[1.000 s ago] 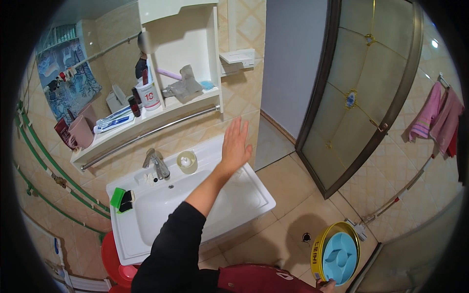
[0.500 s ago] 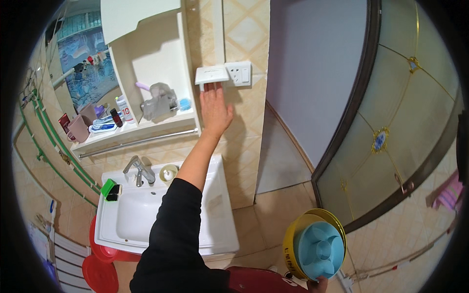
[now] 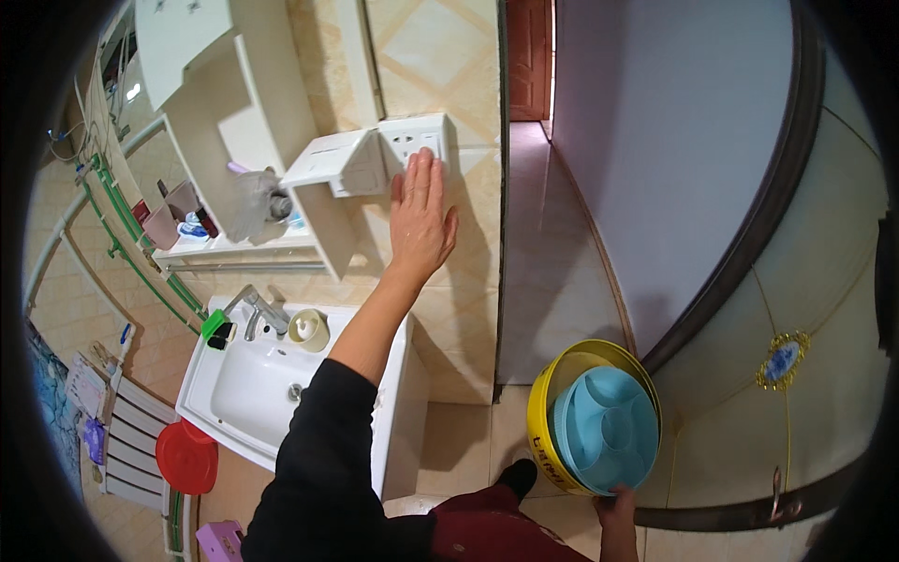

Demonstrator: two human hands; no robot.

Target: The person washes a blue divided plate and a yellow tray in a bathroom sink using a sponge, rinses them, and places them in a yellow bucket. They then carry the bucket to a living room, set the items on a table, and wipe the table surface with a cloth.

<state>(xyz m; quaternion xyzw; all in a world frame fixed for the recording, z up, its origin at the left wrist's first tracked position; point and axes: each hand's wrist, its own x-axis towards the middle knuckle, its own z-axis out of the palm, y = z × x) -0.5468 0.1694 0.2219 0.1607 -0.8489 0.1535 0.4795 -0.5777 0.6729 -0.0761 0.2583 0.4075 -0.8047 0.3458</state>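
My left hand (image 3: 420,220) reaches up to the wall with its fingers stretched out. Its fingertips touch the lower right part of a white socket plate (image 3: 398,139), where they hide part of the plate. Left of that plate a white switch cover (image 3: 332,161) juts out from the wall. Low on the right, my right hand (image 3: 615,513) grips the near edge of a round yellow tub (image 3: 540,412). A light blue divided tray (image 3: 613,426) with petal-like compartments sits in the tub, close to my right thumb. The fingers beneath the tub are hidden.
A white washbasin (image 3: 257,384) with a metal tap (image 3: 267,314) and a beige cup (image 3: 308,330) stands on the left. Above it hangs a white cabinet (image 3: 281,94). A doorway with a tiled floor (image 3: 552,272) lies ahead, beside a dark-framed glass door (image 3: 796,281).
My left hand has shifted from under the switch cover to the socket plate on its right. The view has turned and moved nearer the doorway; my right hand still carries the tub.
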